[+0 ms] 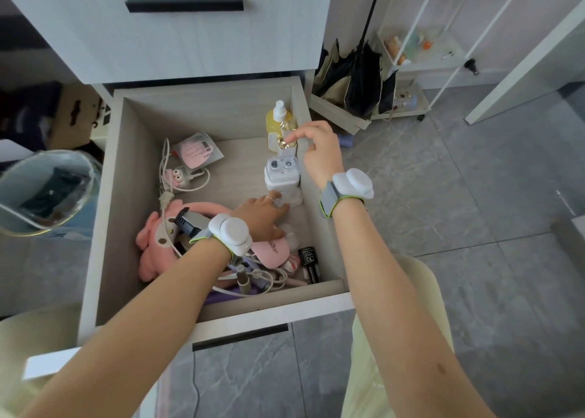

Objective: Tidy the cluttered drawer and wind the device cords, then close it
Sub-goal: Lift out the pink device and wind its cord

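Grey marbled tile floor (459, 196), white wire cart (421, 56) at the wall.

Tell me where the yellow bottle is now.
The yellow bottle stands in the drawer's far right corner, just beyond the right hand.

This looks like a room in a home, most likely a bedroom or dressing corner. A pale wood-grain cabinet (177, 34) with black bar handles stands on grey marble-look floor tiles (459, 196), its open drawer (104, 202) holding personal things: a pink plush toy (155, 253), a yellow spray bottle (277, 118), dark nail-polish bottles (308, 259). To the far right stand a white wire trolley (421, 47) of small toiletries and a folded black umbrella (361, 75).
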`<action>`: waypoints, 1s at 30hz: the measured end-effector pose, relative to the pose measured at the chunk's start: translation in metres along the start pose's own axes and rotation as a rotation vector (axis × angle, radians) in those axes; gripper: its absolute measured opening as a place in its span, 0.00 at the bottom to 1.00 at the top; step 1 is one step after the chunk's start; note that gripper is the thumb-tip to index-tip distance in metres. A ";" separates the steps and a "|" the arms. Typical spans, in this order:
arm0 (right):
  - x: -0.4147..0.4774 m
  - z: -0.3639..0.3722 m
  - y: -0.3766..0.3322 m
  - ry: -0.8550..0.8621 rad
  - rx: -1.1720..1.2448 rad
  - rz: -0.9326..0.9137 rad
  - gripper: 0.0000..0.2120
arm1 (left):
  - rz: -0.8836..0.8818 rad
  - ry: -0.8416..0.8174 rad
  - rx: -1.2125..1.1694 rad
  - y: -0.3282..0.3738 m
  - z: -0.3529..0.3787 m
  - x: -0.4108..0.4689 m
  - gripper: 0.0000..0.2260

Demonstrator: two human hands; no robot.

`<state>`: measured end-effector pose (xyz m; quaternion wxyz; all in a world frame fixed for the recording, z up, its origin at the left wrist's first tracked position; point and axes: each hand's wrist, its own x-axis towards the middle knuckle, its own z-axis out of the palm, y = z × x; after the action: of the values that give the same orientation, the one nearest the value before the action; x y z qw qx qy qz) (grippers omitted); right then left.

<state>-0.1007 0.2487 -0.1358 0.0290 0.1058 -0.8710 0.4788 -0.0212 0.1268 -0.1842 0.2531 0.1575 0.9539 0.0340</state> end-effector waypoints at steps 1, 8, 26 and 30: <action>0.000 0.000 0.000 -0.003 0.000 -0.006 0.25 | 0.001 0.004 -0.016 -0.001 -0.001 0.000 0.28; 0.000 0.000 0.001 -0.005 0.010 -0.027 0.25 | -0.006 0.003 -0.049 -0.004 -0.001 0.000 0.29; 0.000 0.000 0.001 0.009 0.037 -0.011 0.25 | -0.045 0.103 -0.039 0.016 -0.007 0.000 0.19; 0.000 0.001 0.004 0.020 0.038 -0.010 0.26 | -0.030 0.105 0.059 0.027 0.005 0.003 0.22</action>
<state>-0.1018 0.2497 -0.1396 0.0382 0.1059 -0.8608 0.4964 -0.0136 0.1532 -0.1859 0.1983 0.1488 0.9687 0.0101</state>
